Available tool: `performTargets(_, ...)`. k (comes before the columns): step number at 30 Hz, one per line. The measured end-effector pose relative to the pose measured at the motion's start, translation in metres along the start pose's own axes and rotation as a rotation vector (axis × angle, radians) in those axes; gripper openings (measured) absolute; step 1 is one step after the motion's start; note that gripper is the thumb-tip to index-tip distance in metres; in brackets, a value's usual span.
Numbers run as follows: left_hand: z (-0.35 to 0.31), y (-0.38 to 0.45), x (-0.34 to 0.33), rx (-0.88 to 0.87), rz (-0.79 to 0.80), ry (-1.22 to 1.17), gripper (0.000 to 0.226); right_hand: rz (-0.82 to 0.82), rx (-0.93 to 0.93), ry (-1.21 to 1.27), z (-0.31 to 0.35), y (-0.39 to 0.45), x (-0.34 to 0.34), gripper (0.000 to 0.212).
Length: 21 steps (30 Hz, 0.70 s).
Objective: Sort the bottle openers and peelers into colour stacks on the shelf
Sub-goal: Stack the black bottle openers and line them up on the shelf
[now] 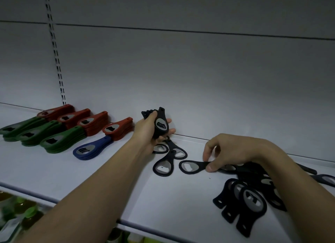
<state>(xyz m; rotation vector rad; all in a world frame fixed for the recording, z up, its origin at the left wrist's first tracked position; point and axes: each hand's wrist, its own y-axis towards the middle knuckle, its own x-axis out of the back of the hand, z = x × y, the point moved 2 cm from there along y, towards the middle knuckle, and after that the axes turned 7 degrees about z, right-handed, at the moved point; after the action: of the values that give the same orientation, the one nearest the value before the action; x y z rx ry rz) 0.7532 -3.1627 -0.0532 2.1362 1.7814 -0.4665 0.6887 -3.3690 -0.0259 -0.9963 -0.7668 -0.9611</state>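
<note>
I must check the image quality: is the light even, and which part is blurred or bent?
Head view: dim light, brightest mid-shelf, corners darker; black openers at right lose detail; items under the shelf at lower left are blurred; the back-panel seam bows from wide-angle distortion.

The shelf [101, 179] and its back panel [181, 70] are plain pale grey-white, the panel crossed by a thin dark seam and a column of small dark slots [54, 49]. At the left lie red opener stacks [94, 123], dark green opener stacks [59, 143] and one blue opener stack [90, 149], each opener with a silvery metal inset. The bundle of openers [160, 125] in the left hand [146, 132], the single opener [193, 166] pinched by the right hand [233, 150], and the loose openers [243, 204] at the right are black with silver-grey insets.
</note>
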Motion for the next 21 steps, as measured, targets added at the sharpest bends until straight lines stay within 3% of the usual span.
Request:
performTargets(4, 0.001, -0.001, -0.003, 0.046, 0.035, 0.007, 0.034, -0.008, 0.039, 0.029, 0.004, 0.001, -0.003, 0.019)
performTargets(7, 0.002, -0.002, -0.008, 0.072, 0.089, 0.059, 0.037, -0.062, 0.156, 0.221, 0.004, 0.0, 0.001, 0.014)
performTargets(13, 0.002, -0.005, -0.012, 0.124, 0.197, 0.182, 0.023, -0.375, 0.367, 0.66, 0.002, -0.006, 0.016, 0.01)
performTargets(16, 0.004, -0.012, -0.017, 0.196, 0.346, 0.237, 0.029, -0.469, 0.428, 0.859, 0.001, -0.003, 0.02, 0.012)
performTargets(21, 0.008, -0.021, -0.025, 0.269, 0.626, 0.296, 0.045, -0.561, 0.416, 0.712, 0.01, 0.005, 0.009, 0.018)
